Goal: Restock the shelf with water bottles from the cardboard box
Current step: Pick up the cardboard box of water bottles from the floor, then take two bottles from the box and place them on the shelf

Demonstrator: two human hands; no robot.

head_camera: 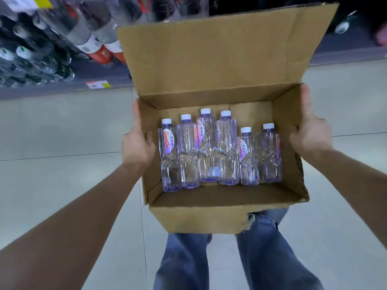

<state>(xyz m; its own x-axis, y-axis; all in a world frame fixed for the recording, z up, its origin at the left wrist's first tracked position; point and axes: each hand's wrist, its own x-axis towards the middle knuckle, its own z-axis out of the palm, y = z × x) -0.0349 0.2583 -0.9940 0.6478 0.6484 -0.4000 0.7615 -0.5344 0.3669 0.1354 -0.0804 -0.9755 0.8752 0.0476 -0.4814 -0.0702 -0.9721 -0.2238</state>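
A single head-worn wide-angle camera looks steeply down, close over the open cardboard box (219, 208) at frame centre; blurred shelf (52, 59) upper left.

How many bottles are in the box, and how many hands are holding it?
Water bottles lying in the cardboard box: 6
Hands on the box, left hand and right hand: 2
Cardboard boxes: 1
Total: 9

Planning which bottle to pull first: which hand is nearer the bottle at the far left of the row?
Left. The left hand grips the cardboard box wall right beside that leftmost bottle; the right hand holds the opposite wall, across the whole row.
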